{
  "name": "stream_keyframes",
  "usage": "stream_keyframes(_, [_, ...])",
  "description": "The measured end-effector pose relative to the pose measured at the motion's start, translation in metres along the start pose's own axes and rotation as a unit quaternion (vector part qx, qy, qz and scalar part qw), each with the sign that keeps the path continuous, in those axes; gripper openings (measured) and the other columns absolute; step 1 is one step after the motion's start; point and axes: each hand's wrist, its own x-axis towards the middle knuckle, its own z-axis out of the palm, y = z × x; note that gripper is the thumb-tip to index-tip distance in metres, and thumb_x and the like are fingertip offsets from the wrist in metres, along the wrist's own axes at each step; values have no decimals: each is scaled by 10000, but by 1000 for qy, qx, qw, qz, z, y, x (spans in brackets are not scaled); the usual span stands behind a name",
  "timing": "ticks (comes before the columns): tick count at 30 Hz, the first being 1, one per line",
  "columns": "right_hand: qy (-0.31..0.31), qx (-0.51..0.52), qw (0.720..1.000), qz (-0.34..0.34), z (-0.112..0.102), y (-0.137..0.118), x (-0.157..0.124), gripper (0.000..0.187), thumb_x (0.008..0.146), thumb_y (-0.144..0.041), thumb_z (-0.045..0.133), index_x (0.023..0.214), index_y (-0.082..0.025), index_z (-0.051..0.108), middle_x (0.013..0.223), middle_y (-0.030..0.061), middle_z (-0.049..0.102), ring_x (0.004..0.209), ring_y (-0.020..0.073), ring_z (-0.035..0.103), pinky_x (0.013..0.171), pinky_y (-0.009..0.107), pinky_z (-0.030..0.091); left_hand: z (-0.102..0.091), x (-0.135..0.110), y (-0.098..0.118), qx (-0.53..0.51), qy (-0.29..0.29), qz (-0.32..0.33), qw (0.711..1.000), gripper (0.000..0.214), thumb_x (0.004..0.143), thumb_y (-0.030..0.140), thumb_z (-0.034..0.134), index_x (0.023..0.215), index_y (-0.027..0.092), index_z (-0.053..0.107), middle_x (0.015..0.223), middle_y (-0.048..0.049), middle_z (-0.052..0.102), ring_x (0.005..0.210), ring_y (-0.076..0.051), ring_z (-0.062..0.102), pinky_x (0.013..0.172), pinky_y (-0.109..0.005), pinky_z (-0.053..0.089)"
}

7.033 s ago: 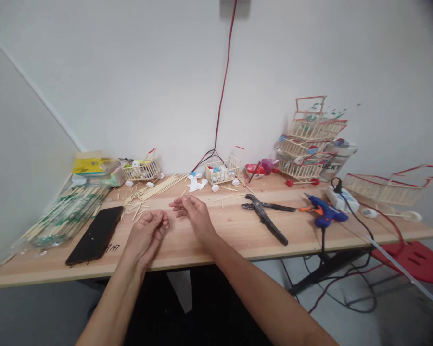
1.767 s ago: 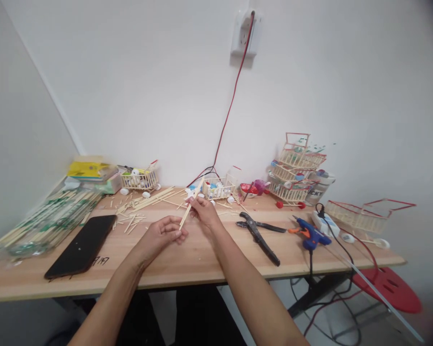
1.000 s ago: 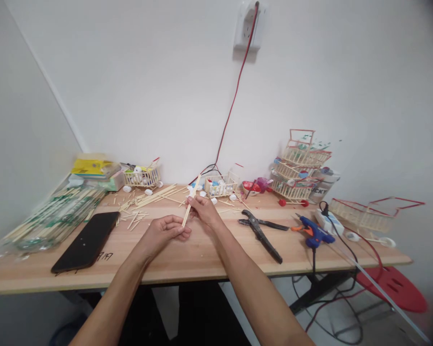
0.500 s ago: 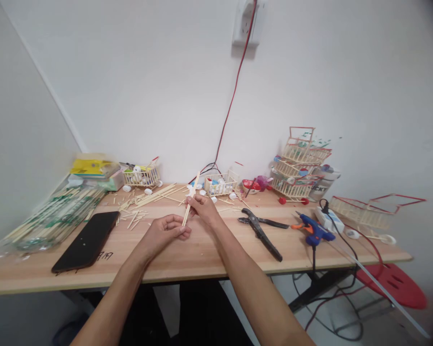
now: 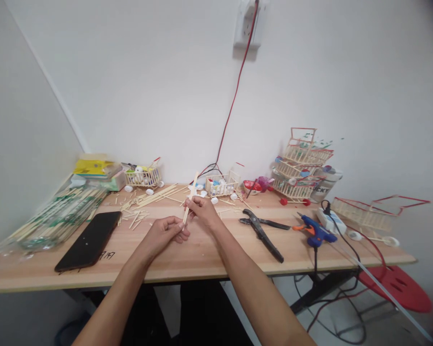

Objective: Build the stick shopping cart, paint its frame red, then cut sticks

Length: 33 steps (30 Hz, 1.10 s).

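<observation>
Between my two hands a few thin wooden chopsticks (image 5: 193,189) stand tilted, lying close side by side; I cannot tell how many. My left hand (image 5: 168,231) pinches their lower end between thumb and fingers. Higher up, my right hand (image 5: 202,210) grips them with thumb and forefinger, touching near their middle. Both hands hover just over the wooden table (image 5: 187,264). Beyond them lie loose long sticks (image 5: 162,193) and short cut pieces (image 5: 135,218).
Left: a phone (image 5: 88,241) and wrapped chopsticks (image 5: 57,216). Right: a black cutter (image 5: 261,233), a blue glue gun (image 5: 316,231) and a power strip (image 5: 330,221). Small stick carts (image 5: 142,177) line the back, others are stacked (image 5: 298,168). A red stool (image 5: 397,288) stands below the edge.
The chopsticks' upper ends, crossed and spread before, now lie together. My left hand has shifted slightly, its thumb now higher against the lower end. The view has moved slightly.
</observation>
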Motion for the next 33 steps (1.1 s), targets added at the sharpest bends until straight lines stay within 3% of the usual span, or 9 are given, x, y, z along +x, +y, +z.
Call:
stream_keyframes(11, [-42, 5, 999, 20, 7, -3, -4, 461, 701, -630, 720, 735, -173, 671, 629, -26, 628, 510, 100, 574, 510, 230, 451, -1, -1, 1, -18, -4, 1, 1000, 529, 777, 596, 701, 990, 112, 719, 860, -143, 779, 771, -232, 721, 725, -334, 546])
stream_keyframes(19, [-59, -2, 998, 36, 7, 1, -3, 437, 706, -604, 719, 755, -172, 685, 617, -32, 625, 509, 98, 574, 514, 226, 450, -3, 1, -3, -16, -1, -6, 1000, 448, 726, 545, 755, 880, 129, 691, 817, -118, 772, 715, -214, 716, 678, -317, 538])
stream_keyframes(33, [-10, 19, 999, 35, 4, -1, -2, 436, 697, -601, 735, 766, -175, 673, 705, 8, 693, 577, 108, 600, 508, 213, 435, -1, 1, -2, -32, 8, -32, 999, 375, 674, 459, 801, 808, 125, 696, 754, -105, 766, 628, -180, 693, 632, -283, 532])
